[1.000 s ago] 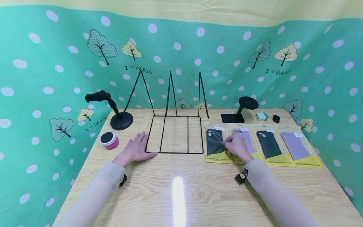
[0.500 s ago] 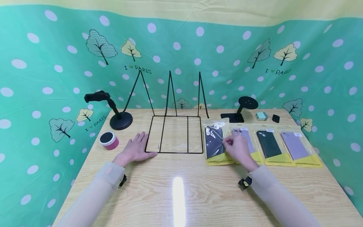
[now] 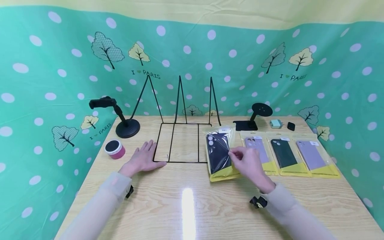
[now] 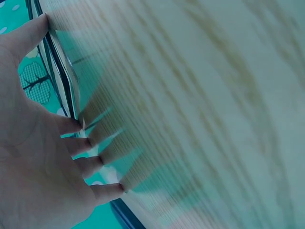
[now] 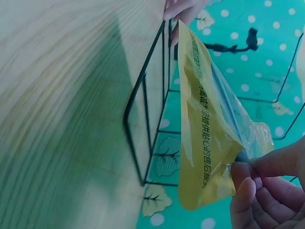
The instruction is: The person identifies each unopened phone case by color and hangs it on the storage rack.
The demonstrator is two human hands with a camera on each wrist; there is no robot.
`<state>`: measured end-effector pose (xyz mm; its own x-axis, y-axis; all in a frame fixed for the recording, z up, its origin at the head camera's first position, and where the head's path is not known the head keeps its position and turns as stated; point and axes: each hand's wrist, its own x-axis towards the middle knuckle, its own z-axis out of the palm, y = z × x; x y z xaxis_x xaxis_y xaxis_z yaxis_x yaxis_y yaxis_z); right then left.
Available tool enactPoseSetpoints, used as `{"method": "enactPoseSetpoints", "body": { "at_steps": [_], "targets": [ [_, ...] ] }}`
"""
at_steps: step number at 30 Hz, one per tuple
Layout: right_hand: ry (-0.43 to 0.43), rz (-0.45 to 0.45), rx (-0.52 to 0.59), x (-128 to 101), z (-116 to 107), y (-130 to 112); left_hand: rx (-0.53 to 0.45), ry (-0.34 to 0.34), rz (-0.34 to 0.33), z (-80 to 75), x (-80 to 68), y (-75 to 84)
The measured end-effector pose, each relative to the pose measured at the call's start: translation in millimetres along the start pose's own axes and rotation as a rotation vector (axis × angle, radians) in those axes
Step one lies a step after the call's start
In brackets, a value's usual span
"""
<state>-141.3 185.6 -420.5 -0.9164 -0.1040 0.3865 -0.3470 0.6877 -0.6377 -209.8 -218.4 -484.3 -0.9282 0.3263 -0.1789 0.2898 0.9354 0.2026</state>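
1. Since the earlier frames, the black phone case packet (image 3: 220, 152) is coming off its place at the left end of the row and travelling toward the wire rack (image 3: 183, 133), its top edge now overlapping the rack's right base corner. The left hand has not shifted.
2. Head view: the right hand (image 3: 247, 163) is pinching the packet's right edge between thumb and curled fingers, tilting it up off the table (image 3: 192, 206). The left hand (image 3: 143, 159) is lying flat with straight fingers, its thumb touching the rack's front-left corner. Three more packets are lying right of the rack: a lilac one (image 3: 260, 151), a dark green one (image 3: 284, 154) and another lilac one (image 3: 315, 156).
3. Left wrist view: the left hand (image 4: 38, 157) is pressing palm-down, fingertips (image 4: 112, 191) on the wood, holding nothing, steadying the rack (image 4: 62, 76).
4. Right wrist view: the fingers (image 5: 267, 191) are gripping the packet's (image 5: 209, 138) yellow lower corner, and it is hanging just beside the rack's wire base (image 5: 145, 119).
5. Judging the step: the carry is under way. Next the packet seems to need standing upright and sliding between two rack dividers, which calls for a steady pinch on the slippery film.
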Motion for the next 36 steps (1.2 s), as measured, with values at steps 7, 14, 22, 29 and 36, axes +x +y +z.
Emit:
{"method": "enactPoseSetpoints", "body": {
  "at_steps": [7, 14, 22, 29, 36],
  "targets": [
    [0.045, -0.101, 0.063, -5, 5, -20, 0.005, -0.01, -0.003, -2.6, -0.1, 1.2],
    [0.073, -0.191, 0.108, -11, 9, -37, -0.003, -0.015, 0.001, -4.8, -0.5, 2.6],
    [0.119, -0.344, 0.161, -14, 13, -58, -0.005, -0.006, 0.007, -3.4, -0.7, 0.1],
    [0.151, -0.406, 0.195, -12, 16, -77, -0.007, -0.002, 0.001, -2.0, -0.8, 0.4],
    [0.164, -0.444, 0.229, -10, 20, -97, 0.004, 0.011, 0.002, -2.1, 0.2, 1.6]
  ]
}}
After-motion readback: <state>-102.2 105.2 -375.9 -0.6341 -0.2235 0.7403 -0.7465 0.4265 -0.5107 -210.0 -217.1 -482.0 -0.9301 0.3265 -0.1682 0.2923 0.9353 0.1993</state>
